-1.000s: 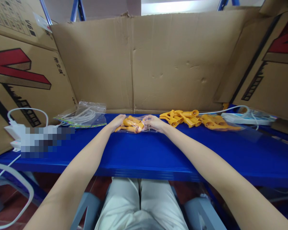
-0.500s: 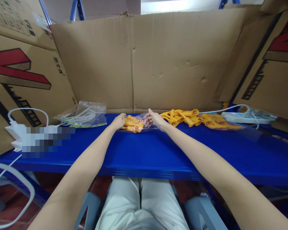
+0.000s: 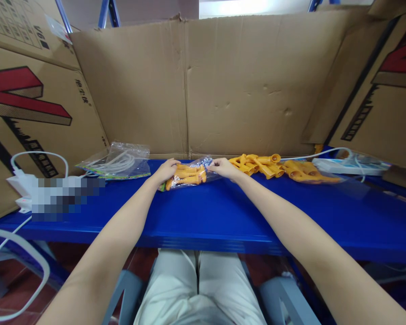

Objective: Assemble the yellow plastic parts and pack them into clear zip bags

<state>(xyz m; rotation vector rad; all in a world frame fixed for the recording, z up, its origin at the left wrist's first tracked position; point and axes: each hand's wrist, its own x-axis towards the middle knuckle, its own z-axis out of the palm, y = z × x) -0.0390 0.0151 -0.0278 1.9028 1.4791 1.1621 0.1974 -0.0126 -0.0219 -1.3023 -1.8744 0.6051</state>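
Observation:
A clear plastic bag [image 3: 188, 177] with several orange-yellow plastic pieces inside lies on the blue shelf top in front of me. My left hand [image 3: 167, 171] grips the left end of the bag, its fingertips partly hidden behind the pieces. At the bag's right end, my right hand [image 3: 223, 168] pinches the loose plastic between thumb and fingers. Just right of that hand is a pile of loose orange-yellow hollow-ended pieces [image 3: 265, 167]. Farther right, another clear bag [image 3: 307, 172] contains similar pieces.
On the left lie a bag of white cable [image 3: 122, 162] and white plugs [image 3: 23, 185]. A white power strip [image 3: 353, 166] rests at the right. Cardboard [image 3: 243, 85] walls the back and sides. The blue shelf's front edge [image 3: 203, 243] runs above my lap.
My right hand has gone from spread fingers to a pinch on the bag's right end. The bag has shifted slightly, and its orange pieces now lie more side by side.

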